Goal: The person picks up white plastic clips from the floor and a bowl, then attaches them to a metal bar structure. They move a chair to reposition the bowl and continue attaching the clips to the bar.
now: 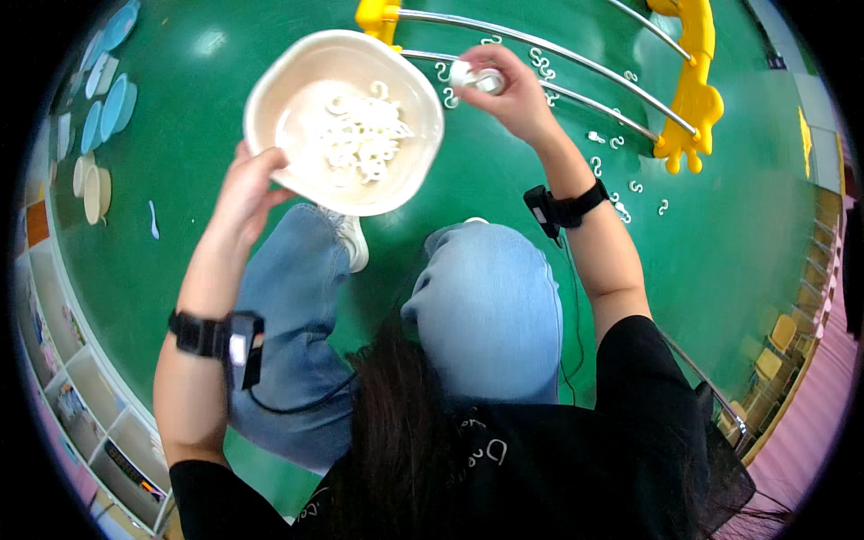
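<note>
My left hand (251, 186) grips the near-left rim of a cream-coloured plastic basin (286, 83), holding it tilted above the floor. A heap of white S-hooks (364, 135) lies inside the basin. Just off the basin's right side, my right hand (517, 94) is closed around a few white S-hooks (486, 81), partly hidden by the fingers. More loose white S-hooks (542, 63) are scattered on the green floor beyond and to the right of this hand, some seen between metal rails.
A rack with silver rails (558, 47) and yellow end pieces (691, 106) stands at far right. Blue basins (117, 106), cream basins (97, 193) and a light-blue spoon-like item (154, 220) lie left. White shelves (85, 378) line the left edge; small chairs (768, 364) stand right.
</note>
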The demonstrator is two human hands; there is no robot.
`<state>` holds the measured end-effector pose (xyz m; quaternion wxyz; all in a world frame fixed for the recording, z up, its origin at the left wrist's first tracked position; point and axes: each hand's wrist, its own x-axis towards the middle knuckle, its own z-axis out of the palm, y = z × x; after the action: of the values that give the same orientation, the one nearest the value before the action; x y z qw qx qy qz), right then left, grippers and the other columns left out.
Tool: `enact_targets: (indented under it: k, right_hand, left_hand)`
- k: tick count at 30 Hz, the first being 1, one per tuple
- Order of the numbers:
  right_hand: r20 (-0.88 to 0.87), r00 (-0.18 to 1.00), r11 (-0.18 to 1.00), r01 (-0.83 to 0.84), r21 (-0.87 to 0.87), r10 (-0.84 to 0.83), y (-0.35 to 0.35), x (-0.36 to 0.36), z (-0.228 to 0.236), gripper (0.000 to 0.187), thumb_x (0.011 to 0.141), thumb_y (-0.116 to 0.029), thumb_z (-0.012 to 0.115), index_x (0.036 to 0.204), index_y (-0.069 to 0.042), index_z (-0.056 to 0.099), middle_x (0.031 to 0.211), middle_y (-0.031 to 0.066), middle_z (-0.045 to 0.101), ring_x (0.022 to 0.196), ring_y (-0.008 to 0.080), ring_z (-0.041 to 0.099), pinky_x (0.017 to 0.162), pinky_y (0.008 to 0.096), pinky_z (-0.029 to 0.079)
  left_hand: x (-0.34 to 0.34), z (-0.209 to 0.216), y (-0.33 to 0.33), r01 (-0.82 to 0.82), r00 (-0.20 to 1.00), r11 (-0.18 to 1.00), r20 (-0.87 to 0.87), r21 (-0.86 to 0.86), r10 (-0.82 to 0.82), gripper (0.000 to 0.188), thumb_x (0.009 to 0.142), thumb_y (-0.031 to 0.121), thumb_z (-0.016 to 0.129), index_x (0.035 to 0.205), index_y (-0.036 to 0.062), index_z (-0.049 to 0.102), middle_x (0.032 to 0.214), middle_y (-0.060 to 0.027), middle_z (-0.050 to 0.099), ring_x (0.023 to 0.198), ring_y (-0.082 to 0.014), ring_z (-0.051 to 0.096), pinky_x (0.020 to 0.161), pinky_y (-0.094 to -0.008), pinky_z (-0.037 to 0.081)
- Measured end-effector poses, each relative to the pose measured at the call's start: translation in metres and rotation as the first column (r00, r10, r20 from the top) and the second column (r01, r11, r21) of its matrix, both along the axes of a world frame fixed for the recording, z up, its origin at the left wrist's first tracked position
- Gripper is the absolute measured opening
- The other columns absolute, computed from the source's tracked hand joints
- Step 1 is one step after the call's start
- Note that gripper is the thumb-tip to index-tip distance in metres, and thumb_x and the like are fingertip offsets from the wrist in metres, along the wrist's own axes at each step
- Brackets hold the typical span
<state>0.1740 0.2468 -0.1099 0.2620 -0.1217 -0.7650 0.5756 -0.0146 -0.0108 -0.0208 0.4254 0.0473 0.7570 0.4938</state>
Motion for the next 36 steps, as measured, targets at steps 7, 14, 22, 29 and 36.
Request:
enact_targets:
  k: [7, 14, 22, 29, 36]
  right_hand:
    - [0.102, 0.954, 0.903, -0.300, 0.308, 0.282, -0.076, -0.035, 0.059, 0.037, 0.067, -0.005, 0.068, 0.102, -0.007, 0.058, 0.101, 0.0102, 0.056, 0.095, 0.0223, 0.054, 0.078, 0.0322, 0.049]
    - [0.207, 0.938, 0.923, -0.320, 0.213, 0.277, -0.064, -0.005, 0.082, 0.032, 0.079, -0.008, 0.062, 0.111, -0.008, 0.058, 0.109, 0.0072, 0.061, 0.099, 0.0192, 0.057, 0.085, 0.0321, 0.048]
    - [0.460, 0.843, 0.853, -0.438, 0.284, 0.280, -0.044, 0.056, 0.162, 0.021, 0.083, -0.008, 0.058, 0.104, -0.005, 0.062, 0.103, 0.0065, 0.062, 0.095, 0.0152, 0.058, 0.081, 0.0281, 0.047]
    - [0.714, 0.305, 0.496, -0.865, -0.068, 0.630, -0.152, 0.025, 0.220, 0.012, 0.082, -0.004, 0.054, 0.093, -0.001, 0.060, 0.094, 0.0145, 0.061, 0.087, 0.0241, 0.059, 0.078, 0.0313, 0.047]
    - [0.862, -0.442, -0.132, -0.897, -0.422, 0.250, -0.305, 0.056, -0.026, 0.035, 0.085, -0.028, 0.049, 0.096, 0.003, 0.060, 0.093, 0.0194, 0.062, 0.079, 0.0315, 0.059, 0.068, 0.0427, 0.046]
  left_hand:
    - [0.020, 0.013, 0.017, 0.051, 0.994, 0.995, 0.094, 0.085, -0.059, 0.058, 0.073, 0.009, 0.052, 0.126, 0.0038, 0.028, 0.114, -0.0151, 0.046, 0.102, -0.0273, 0.052, 0.085, -0.0473, 0.046]
    - [0.009, 0.018, 0.000, -0.010, 0.996, 0.991, 0.087, 0.137, -0.002, 0.059, 0.071, 0.007, 0.049, 0.126, 0.0047, 0.028, 0.114, -0.0148, 0.047, 0.102, -0.0272, 0.052, 0.086, -0.0466, 0.046]
    - [-0.032, 0.003, -0.024, -0.017, 1.000, 0.981, 0.019, 0.193, 0.014, 0.045, 0.075, 0.010, 0.048, 0.118, -0.0033, 0.042, 0.110, -0.0183, 0.051, 0.101, -0.0293, 0.053, 0.081, -0.0476, 0.049]
    - [-0.072, -0.043, -0.027, -0.216, 0.976, 0.947, 0.046, 0.236, 0.211, 0.049, 0.070, 0.006, 0.051, 0.116, -0.0057, 0.041, 0.111, -0.0195, 0.048, 0.105, -0.0342, 0.049, 0.078, -0.0494, 0.051]
    - [-0.034, -0.007, 0.011, -0.289, 0.943, 0.895, -0.060, 0.341, 0.327, 0.074, 0.066, 0.004, 0.055, 0.129, -0.0036, 0.017, 0.115, -0.0227, 0.046, 0.106, -0.0377, 0.049, 0.073, -0.0543, 0.050]
